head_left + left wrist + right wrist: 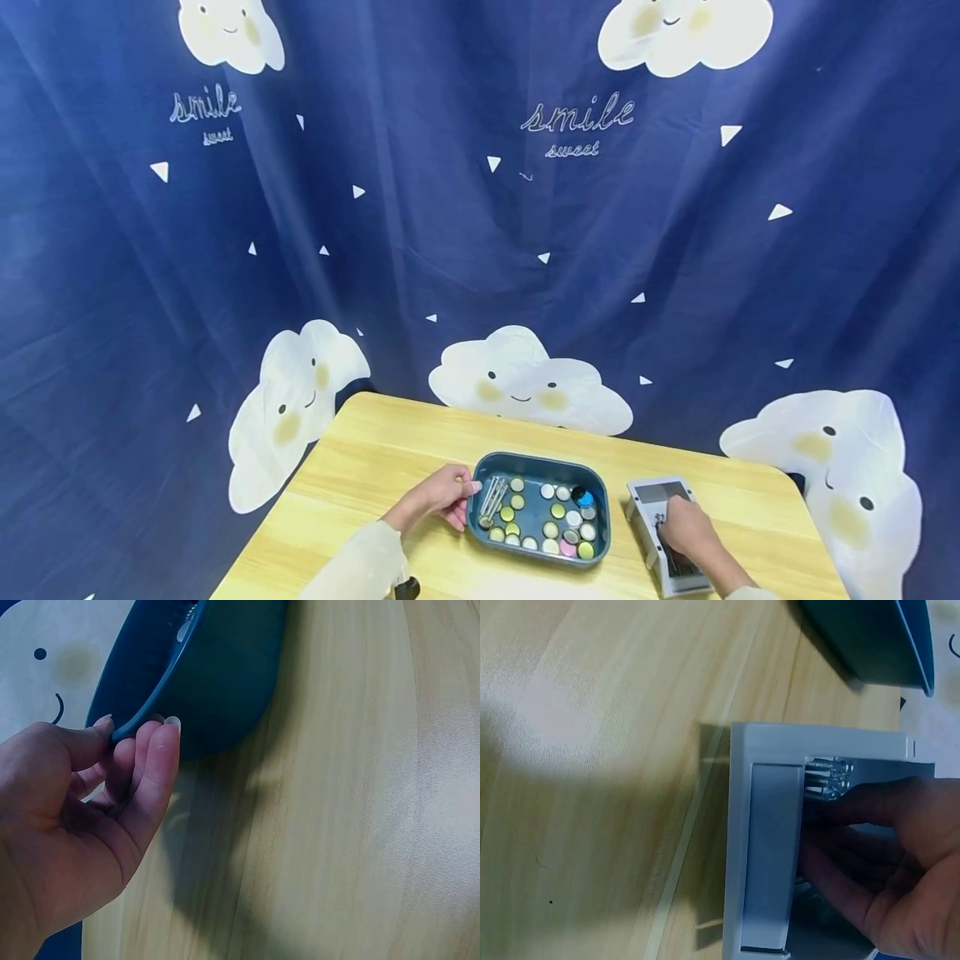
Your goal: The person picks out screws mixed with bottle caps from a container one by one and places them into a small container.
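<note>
My left hand (448, 495) grips the left rim of a dark teal tray (538, 460), thumb on the inside and fingers curled against the outer wall. In the left wrist view, the thumb and fingertips meet at that rim. The tray holds several round caps (573, 518) in white, yellow-green, pink and blue, and a small bundle of thin clear sticks (492, 497) at its left end. My right hand (922, 862) reaches into a grey box (772, 855) with its fingers bent. Thin shiny rods (826, 778) lie beside the thumb; the fingertips are hidden, so I cannot tell what they hold.
Both containers stand on a light wooden table (390, 442), the grey box to the right of the tray with a gap between them. A dark blue curtain (450, 208) with clouds and triangles hangs behind the table's far edge.
</note>
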Demonstrator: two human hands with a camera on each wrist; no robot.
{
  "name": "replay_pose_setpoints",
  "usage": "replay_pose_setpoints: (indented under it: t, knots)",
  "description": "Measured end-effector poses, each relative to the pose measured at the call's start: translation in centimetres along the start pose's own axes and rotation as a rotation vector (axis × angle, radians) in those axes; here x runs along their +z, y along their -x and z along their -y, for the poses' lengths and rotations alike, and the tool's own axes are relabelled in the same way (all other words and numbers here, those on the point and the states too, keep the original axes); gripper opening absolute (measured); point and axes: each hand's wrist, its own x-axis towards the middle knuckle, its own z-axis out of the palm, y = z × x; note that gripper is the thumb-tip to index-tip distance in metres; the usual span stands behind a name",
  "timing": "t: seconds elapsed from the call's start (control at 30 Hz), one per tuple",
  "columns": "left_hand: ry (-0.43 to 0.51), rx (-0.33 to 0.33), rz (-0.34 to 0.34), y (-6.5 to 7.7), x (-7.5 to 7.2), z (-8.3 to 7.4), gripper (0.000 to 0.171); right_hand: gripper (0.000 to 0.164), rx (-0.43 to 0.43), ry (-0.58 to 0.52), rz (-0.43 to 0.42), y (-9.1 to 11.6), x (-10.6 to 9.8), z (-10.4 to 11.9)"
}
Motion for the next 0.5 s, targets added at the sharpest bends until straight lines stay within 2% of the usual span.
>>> replay_pose_setpoints:
  t: [0.5]
  knots:
    - [0.003,-0.015,0.001,-0.14,0.20,0.19,0.022,0.004,0.015,0.062,0.000,0.30,-0.11,0.73]
